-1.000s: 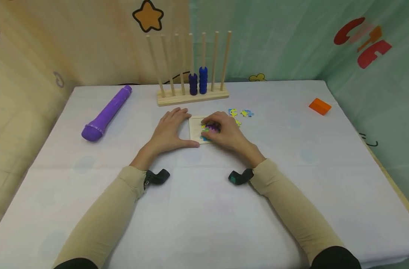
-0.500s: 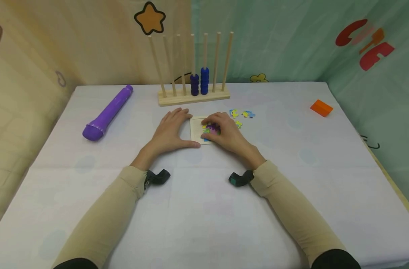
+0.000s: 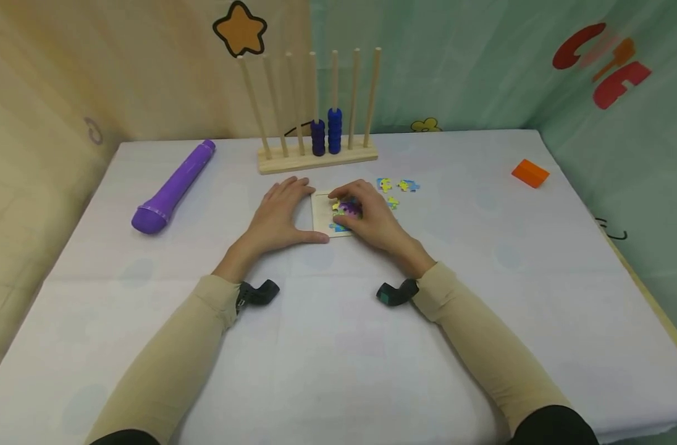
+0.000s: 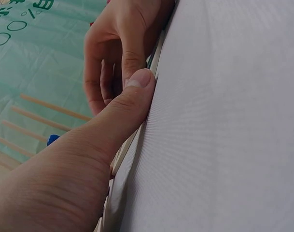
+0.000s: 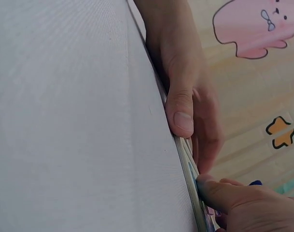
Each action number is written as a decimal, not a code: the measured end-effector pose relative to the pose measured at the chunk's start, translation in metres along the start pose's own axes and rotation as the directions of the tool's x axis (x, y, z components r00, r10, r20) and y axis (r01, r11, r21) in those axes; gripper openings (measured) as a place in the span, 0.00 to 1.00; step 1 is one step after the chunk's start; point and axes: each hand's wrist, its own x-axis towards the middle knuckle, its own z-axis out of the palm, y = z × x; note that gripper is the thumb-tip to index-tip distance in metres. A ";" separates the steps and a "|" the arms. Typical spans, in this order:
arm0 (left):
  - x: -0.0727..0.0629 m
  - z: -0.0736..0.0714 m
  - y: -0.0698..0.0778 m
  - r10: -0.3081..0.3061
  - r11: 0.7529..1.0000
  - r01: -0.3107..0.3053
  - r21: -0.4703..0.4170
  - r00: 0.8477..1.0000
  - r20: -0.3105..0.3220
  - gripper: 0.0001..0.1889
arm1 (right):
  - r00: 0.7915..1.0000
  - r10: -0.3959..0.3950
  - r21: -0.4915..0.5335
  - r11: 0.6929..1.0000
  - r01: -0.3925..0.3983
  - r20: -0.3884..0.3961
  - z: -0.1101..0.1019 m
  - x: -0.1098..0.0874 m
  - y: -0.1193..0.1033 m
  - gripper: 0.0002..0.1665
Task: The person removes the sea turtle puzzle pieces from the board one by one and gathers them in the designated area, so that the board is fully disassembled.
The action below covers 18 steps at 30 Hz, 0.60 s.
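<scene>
A: We see the left hand point(image 3: 280, 213) flat, thumb against the small square wooden puzzle board point(image 3: 322, 213) on the white counter point(image 3: 338, 346).
B: We note the right hand point(image 3: 372, 216), grip curled on a purple puzzle piece point(image 3: 348, 208) over the board

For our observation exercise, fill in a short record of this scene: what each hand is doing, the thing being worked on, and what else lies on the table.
left hand: flat on the table, thumb against the puzzle tray's near edge
right hand: fingers curled over the pieces in the tray
tray: small, wooden, partly filled
loose pieces: right of the tray
other items: purple torch, peg rack with blue rings, orange block
</scene>
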 end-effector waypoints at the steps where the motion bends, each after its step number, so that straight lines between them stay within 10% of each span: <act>1: 0.000 0.000 0.000 0.000 1.000 0.000 -0.001 1.000 0.000 0.58 | 1.000 -0.005 0.001 1.000 0.005 -0.014 0.001 0.000 0.000 0.23; 9: 0.000 0.002 -0.001 0.001 1.000 -0.001 -0.012 1.000 -0.001 0.58 | 0.992 -0.027 0.071 0.997 0.035 -0.122 0.005 -0.003 0.000 0.18; 18: -0.001 0.000 -0.001 -0.001 1.000 0.001 -0.012 1.000 -0.004 0.57 | 0.954 0.150 0.205 0.974 -0.098 -0.258 0.003 -0.003 -0.003 0.20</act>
